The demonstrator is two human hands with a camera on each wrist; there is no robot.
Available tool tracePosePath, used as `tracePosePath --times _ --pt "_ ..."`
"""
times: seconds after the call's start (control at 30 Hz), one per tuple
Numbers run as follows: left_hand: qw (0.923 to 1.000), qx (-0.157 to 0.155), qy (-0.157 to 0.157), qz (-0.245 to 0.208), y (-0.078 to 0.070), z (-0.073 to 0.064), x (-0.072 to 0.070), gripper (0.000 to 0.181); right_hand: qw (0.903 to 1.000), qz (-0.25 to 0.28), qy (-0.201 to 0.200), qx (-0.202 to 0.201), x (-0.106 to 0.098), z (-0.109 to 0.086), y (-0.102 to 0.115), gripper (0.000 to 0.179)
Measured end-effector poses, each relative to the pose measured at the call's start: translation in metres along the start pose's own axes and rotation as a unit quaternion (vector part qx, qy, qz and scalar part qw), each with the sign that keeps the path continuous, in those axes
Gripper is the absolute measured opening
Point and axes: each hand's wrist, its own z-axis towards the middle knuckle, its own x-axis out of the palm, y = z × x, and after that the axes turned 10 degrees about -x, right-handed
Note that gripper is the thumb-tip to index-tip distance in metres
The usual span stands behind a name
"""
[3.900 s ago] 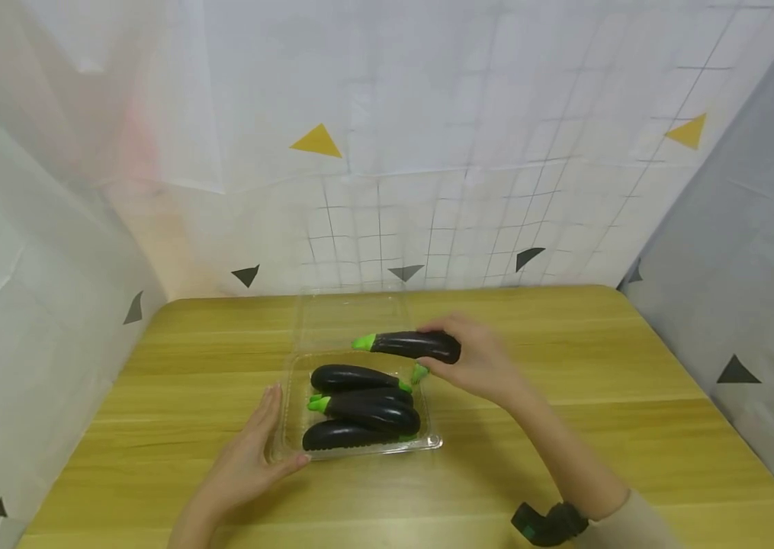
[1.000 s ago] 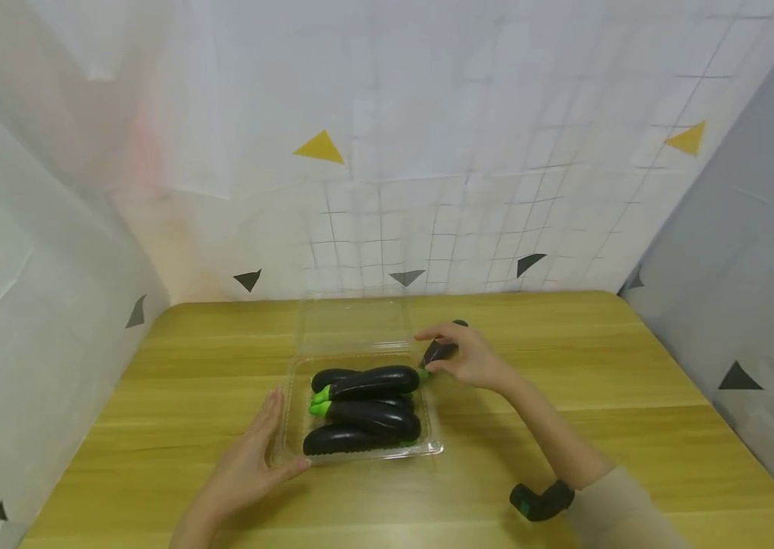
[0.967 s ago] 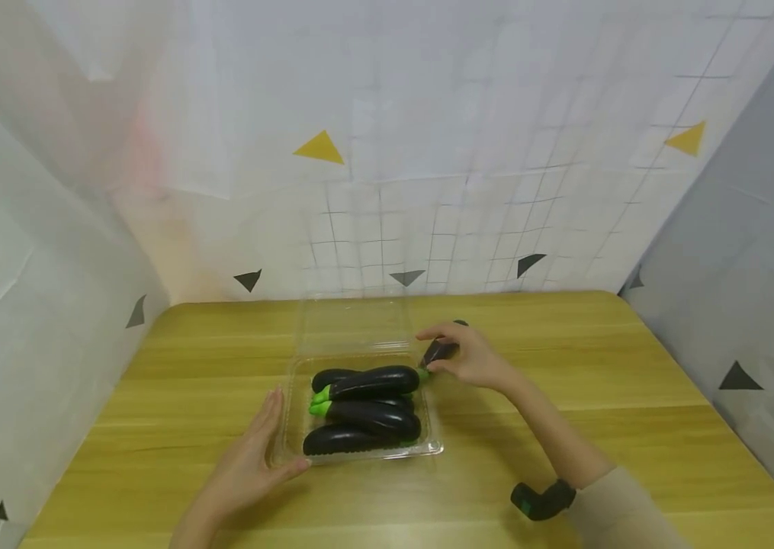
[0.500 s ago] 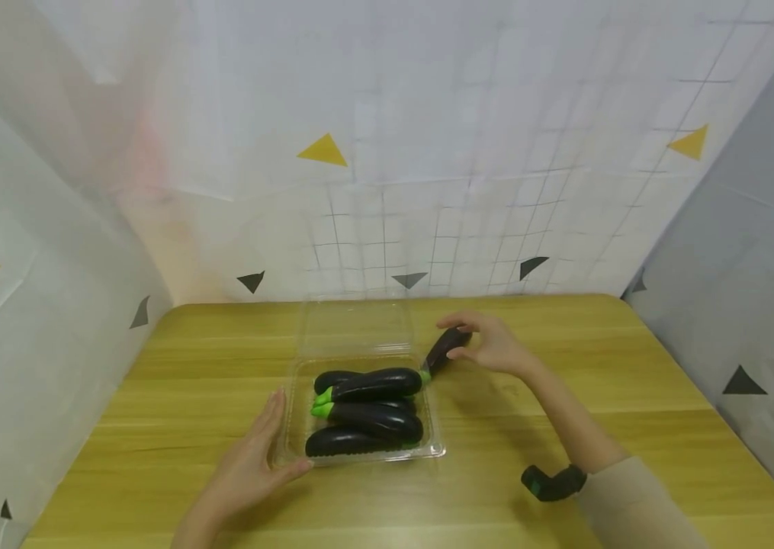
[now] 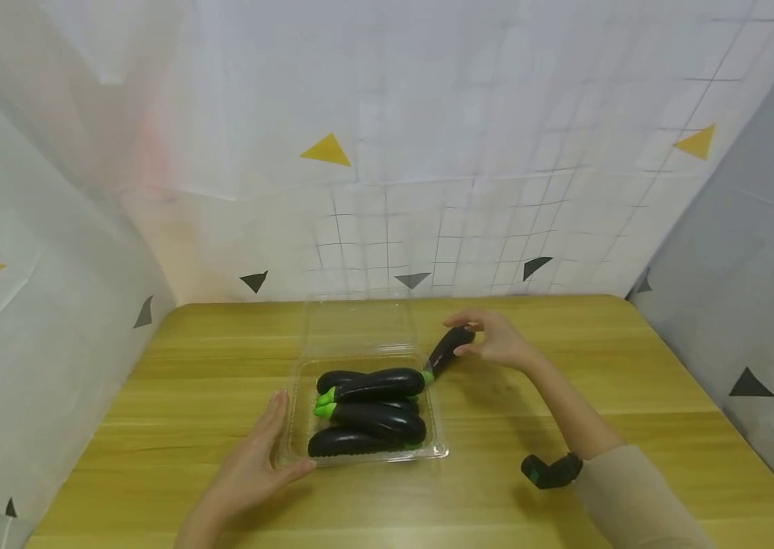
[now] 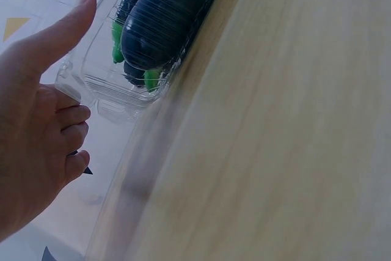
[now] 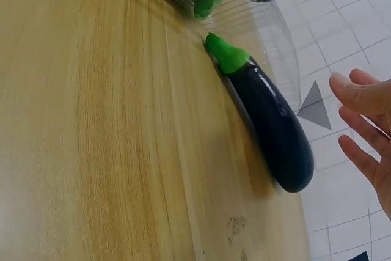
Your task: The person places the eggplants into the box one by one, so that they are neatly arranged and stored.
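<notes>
A clear plastic clamshell box (image 5: 436,418) stands on the wooden table, several eggplants (image 5: 380,383) with green stems piled in it. Along its left side lies my left hand (image 5: 249,465), fingers extended by the wall and thumb at the front corner. In the left wrist view the thumb (image 6: 61,35) is straight and apart from the fingers. One loose eggplant (image 7: 269,123) lies on the table to the right of the box, its stem towards it. Over its rounded end is my right hand (image 5: 499,343), thumb and fingers spread; the right wrist view shows them apart from the eggplant.
The box's transparent lid (image 5: 359,329) is folded back behind it, flat on the table (image 5: 222,358). White paper walls (image 5: 421,221) with grid lines and coloured triangles enclose the back and sides. A black wrist camera (image 5: 551,471) hangs below the right sleeve.
The eggplant my right hand held 3.9 s ago now lies on top of the pile. That hand then shifted right and slightly back, above the loose eggplant. My left hand stayed by the box.
</notes>
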Motion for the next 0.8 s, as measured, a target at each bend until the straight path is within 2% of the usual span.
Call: tracePosePath --times 0.27,0.47,0.6,0.8 --pt "0.9999 -0.004 0.002 -0.010 -0.002 -0.001 -0.001 0.109 0.9998 -0.012 0.016 0.003 0.002 0.003 -0.005 0.047" --pt "0.9999 -0.002 0.003 -0.012 -0.002 0.000 -0.001 0.110 0.9975 -0.057 0.040 -0.013 0.003 0.007 -0.011 0.044" --pt "1.0000 0.000 0.000 -0.010 -0.001 0.000 -0.001 0.110 0.9945 -0.088 0.055 -0.008 0.005 0.010 -0.015 0.045" --pt "1.0000 -0.007 0.001 -0.007 -0.001 0.000 0.000 0.110 0.9835 -0.159 0.086 -0.005 0.014 0.010 -0.023 0.047"
